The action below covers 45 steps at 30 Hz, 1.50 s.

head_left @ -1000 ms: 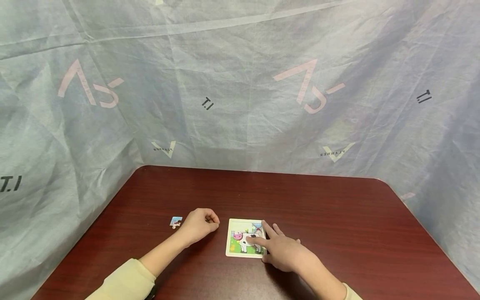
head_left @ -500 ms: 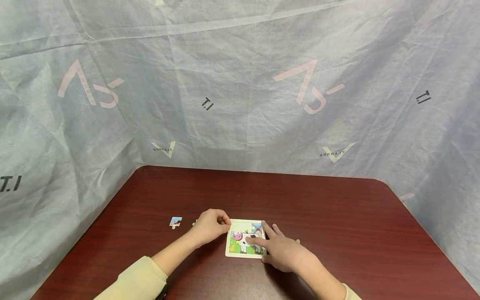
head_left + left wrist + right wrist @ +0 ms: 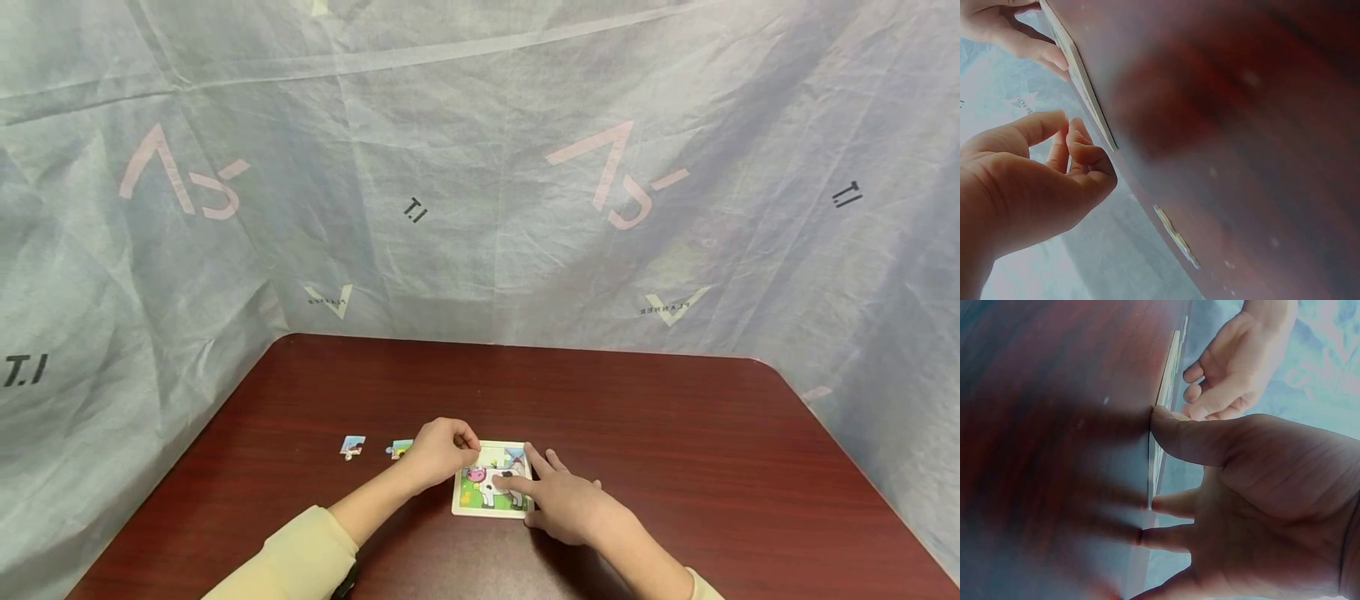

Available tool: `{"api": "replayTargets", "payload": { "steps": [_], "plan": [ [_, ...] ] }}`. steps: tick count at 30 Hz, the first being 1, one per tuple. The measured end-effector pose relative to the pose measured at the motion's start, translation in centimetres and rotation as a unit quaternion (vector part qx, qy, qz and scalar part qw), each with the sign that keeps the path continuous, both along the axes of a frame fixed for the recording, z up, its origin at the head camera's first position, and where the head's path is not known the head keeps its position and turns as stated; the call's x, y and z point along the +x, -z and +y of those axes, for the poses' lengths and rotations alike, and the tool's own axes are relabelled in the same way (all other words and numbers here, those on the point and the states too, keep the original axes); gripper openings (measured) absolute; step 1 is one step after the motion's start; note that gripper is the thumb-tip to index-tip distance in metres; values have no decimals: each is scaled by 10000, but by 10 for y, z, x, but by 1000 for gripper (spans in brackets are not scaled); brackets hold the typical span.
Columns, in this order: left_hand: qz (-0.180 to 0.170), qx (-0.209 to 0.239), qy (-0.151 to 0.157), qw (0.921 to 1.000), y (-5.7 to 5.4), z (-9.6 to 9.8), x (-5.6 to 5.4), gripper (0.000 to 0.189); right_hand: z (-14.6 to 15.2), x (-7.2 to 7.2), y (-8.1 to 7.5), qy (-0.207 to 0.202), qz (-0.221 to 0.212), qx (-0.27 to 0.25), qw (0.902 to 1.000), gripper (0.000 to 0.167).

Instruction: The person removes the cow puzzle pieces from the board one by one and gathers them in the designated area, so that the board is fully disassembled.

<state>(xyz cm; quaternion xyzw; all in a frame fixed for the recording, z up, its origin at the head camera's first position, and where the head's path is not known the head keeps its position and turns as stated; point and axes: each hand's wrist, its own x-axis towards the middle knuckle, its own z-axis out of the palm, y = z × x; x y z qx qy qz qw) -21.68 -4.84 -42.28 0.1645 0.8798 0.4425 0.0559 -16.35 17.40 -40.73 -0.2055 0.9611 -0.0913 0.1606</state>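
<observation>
A square jigsaw puzzle with a pale frame (image 3: 489, 514) and a cow picture (image 3: 487, 494) lies flat on the table. Its upper left part shows a bare pale base (image 3: 491, 455). My left hand (image 3: 441, 454) is over the frame's upper left corner, thumb and forefinger tips nearly together; I cannot tell whether a piece is between them. My right hand (image 3: 567, 498) rests along the right side with spread, mostly straight fingers. Its forefinger lies on the cow, and its thumb (image 3: 1175, 434) touches the frame edge in the right wrist view.
Two loose puzzle pieces lie left of the frame: a blue and brown piece (image 3: 352, 446) and a blue and green piece (image 3: 400, 449), the latter partly hidden by my left hand. The dark red table (image 3: 637, 400) ends at a grey cloth backdrop (image 3: 480, 250).
My left hand has moved right, from beside the frame to over its upper left corner, uncovering the blue and green piece. My right hand and the frame have stayed put.
</observation>
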Motion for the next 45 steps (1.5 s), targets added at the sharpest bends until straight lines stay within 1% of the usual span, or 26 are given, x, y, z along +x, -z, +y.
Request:
{"api": "replayTargets", "payload": {
  "steps": [4, 8, 12, 19, 23, 29, 36, 40, 45],
  "plan": [
    [-43, 29, -32, 10000, 0, 5, -2, 3, 0, 0, 0, -10, -56, 4, 10000, 59],
    [-64, -86, -25, 9999, 0, 10, -3, 4, 0, 0, -1, -11, -82, -1, 10000, 59],
    [-115, -160, -11, 9998, 0, 15, -6, 4, 0, 1, -1, -6, -23, 14, 10000, 58],
    [-280, -276, -100, 9992, 0, 23, -8, 5, -1, 2, -3, -1, 62, 43, 10000, 57],
    [-318, -223, -123, 9992, 2, 26, -8, 5, 0, 3, -3, -28, 117, 60, 9999, 57],
    [-423, -157, -171, 9988, 2, 31, -7, 6, 0, 2, -2, -9, 50, 35, 10000, 57],
    [-791, 15, -334, 9963, 1, 36, -6, 7, -1, 2, -1, -4, 50, 13, 10000, 58],
    [-921, 130, -399, 9949, 1, 37, -6, 8, -1, 2, -2, -1, 57, 11, 10000, 58],
    [-1168, 450, -376, 9914, 2, 37, -6, 9, 0, 2, -3, -8, 25, 26, 10000, 58]
  ]
}}
